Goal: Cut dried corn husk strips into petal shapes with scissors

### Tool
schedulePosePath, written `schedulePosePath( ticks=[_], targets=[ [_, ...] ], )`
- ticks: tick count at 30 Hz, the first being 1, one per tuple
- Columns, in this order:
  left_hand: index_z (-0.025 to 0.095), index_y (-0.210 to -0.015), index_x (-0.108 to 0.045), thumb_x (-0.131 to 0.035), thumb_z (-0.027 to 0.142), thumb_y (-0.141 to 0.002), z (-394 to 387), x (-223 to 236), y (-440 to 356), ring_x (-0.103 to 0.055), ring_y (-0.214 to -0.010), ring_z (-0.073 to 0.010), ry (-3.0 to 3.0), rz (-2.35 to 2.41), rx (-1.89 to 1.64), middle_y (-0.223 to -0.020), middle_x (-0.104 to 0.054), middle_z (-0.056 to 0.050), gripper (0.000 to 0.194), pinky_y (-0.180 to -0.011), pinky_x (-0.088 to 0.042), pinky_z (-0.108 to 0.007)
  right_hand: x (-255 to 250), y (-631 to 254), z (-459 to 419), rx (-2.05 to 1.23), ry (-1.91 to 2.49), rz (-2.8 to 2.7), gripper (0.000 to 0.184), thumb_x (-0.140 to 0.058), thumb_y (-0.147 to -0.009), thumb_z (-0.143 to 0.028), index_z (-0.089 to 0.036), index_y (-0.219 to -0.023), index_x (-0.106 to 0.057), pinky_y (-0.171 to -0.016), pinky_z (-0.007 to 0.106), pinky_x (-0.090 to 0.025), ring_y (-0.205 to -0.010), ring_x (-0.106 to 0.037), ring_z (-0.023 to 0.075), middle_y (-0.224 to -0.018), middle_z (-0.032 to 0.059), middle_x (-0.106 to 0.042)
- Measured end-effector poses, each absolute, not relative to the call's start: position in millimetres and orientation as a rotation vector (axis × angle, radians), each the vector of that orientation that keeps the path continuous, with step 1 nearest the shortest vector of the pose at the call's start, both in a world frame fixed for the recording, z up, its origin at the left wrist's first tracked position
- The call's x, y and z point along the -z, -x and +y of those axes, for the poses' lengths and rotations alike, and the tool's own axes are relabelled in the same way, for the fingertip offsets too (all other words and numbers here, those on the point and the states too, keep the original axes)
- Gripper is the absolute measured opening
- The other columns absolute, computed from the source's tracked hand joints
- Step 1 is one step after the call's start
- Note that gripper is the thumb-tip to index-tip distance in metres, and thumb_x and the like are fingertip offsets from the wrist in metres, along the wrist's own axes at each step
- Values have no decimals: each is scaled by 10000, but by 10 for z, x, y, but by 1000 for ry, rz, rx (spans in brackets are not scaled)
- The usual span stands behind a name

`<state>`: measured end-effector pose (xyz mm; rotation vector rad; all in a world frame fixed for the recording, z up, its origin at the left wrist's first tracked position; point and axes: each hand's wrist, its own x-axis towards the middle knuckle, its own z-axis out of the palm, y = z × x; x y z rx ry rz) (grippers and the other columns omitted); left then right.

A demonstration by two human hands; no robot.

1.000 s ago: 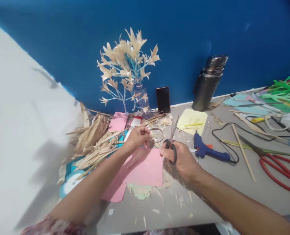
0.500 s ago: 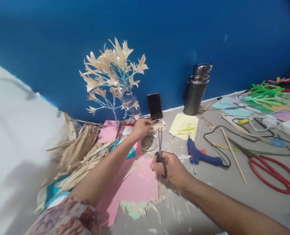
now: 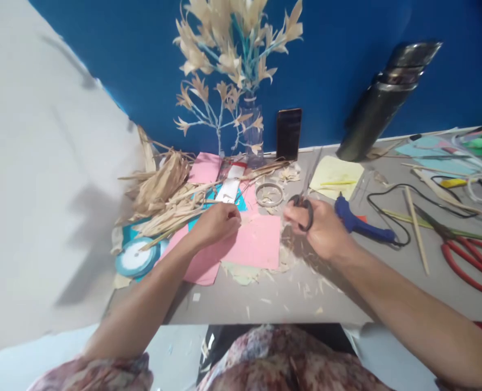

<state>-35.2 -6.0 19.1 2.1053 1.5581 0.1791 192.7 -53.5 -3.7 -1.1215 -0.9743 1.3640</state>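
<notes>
Small black-handled scissors (image 3: 305,213) are gripped in my right hand (image 3: 324,228), their blades pointing up and away from me. My left hand (image 3: 216,224) rests over the pink paper (image 3: 254,244) with its fingers curled together; whatever they may hold is hidden. Between and beyond the hands lies a roll of tape (image 3: 269,194) on its side. Pale scraps and shavings (image 3: 306,282) are scattered around my right hand. Just past my left hand is a white strip (image 3: 229,187) with a red end. Dry husks (image 3: 163,184) are heaped to its left.
Pale husk flowers (image 3: 224,60) stand in a clear bottle (image 3: 251,127) by the wall. Behind are a phone (image 3: 289,134) and a dark flask (image 3: 387,103). Right are a blue glue gun (image 3: 363,225) and red-handled scissors (image 3: 469,258). A ribbon spool (image 3: 138,256) sits left.
My view has tilted down, showing the table's front edge. My left hand has drawn back from beyond the tape roll to the pink paper. My right hand still holds the scissors, now farther from the left.
</notes>
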Motion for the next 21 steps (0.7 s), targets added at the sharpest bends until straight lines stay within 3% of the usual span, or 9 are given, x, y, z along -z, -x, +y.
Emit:
schedulePosePath(
  ticks=[8, 11, 17, 21],
  targets=[
    [175, -707, -638, -552, 189, -729, -108, -162, 311, -556, -648, -154, -2255, 1543, -137, -703, -659, -35, 90, -575, -318, -269, -444, -1970, -508, -1071, 1087, -1478, 203, -786, -673, -319, -168, -685, -650, -494, 239, -388, -543, -498, 102, -617, -18, -583],
    [182, -744, -640, -533, 180, -760, -154, -105, 271, -568, -689, -161, -2319, 1492, -144, -749, -661, -39, 109, -595, -332, -272, -290, -1940, -412, -985, 1093, -1506, 219, -779, -670, -334, -164, -700, -644, -512, 237, -402, -552, -507, 104, -616, -27, -585],
    [172, -1077, -625, -513, 232, -828, -139, 139, 289, -588, -855, -223, -2436, 1591, -295, -1056, -613, -111, 280, -699, -403, -319, 211, -2046, -187, -783, 1232, -1285, 193, -734, -709, -336, -172, -704, -633, -517, 238, -384, -552, -479, 106, -621, -16, -601],
    [172, -1014, -642, -549, 240, -811, -105, 205, 323, -570, -831, -216, -2367, 1581, -278, -972, -627, -94, 233, -697, -393, -316, 269, -2091, -136, -798, 1206, -1216, 204, -740, -711, -355, -183, -706, -630, -533, 244, -406, -557, -496, 114, -627, -11, -609]
  ],
)
